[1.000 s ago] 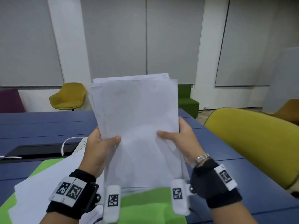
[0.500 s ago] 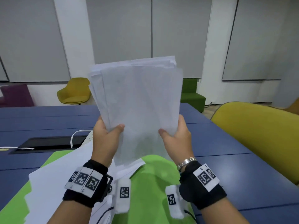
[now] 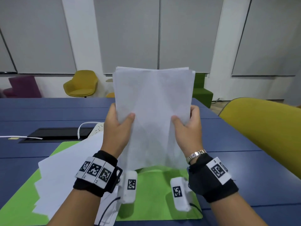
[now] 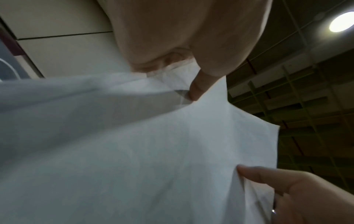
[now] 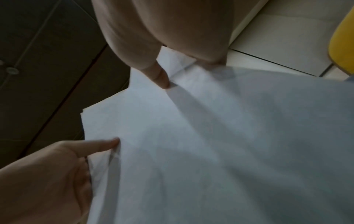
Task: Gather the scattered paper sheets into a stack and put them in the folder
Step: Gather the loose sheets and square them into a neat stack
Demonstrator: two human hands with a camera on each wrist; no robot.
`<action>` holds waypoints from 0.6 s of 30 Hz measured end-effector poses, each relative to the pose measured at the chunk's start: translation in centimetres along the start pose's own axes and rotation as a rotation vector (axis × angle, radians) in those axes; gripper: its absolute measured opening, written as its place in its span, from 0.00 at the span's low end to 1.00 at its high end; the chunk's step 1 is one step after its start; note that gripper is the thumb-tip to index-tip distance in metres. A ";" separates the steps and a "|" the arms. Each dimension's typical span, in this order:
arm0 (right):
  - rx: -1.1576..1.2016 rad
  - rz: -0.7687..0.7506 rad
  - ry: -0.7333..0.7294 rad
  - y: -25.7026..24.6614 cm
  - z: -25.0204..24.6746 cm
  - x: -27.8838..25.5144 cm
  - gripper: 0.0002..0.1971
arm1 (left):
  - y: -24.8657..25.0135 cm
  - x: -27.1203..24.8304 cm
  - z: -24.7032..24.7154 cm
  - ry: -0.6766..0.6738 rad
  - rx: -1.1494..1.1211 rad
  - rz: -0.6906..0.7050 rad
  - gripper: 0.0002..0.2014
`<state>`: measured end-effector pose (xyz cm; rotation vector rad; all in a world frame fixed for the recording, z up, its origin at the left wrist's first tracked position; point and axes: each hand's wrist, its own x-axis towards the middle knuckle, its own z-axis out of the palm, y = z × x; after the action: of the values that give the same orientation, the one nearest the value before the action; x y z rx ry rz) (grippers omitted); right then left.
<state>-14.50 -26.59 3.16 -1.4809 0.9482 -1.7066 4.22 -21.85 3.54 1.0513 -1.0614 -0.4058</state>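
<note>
Fingers of both hands around upright, nearly squared white paper stack

You've got a dark blue surface in front of you, with a black recessed cable tray set into it on the left. A white power strip sits just beside that tray, its white cord looping up over it. There's a mustard yellow chair pulled up close at the right edge. Further back by the wall you can see another yellow chair, a purple seat off to the left and a green sofa. Grey roller blinds cover the windows behind all that.
</note>
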 end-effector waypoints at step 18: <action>0.163 0.121 -0.054 -0.9 -1.0 0.6 0.15 | -0.1 0.1 -0.2 -0.121 -0.054 -0.091 0.27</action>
<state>-15.57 -26.51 4.17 -1.3298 0.8318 -1.6086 4.45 -21.87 3.44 1.0400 -1.1059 -0.5744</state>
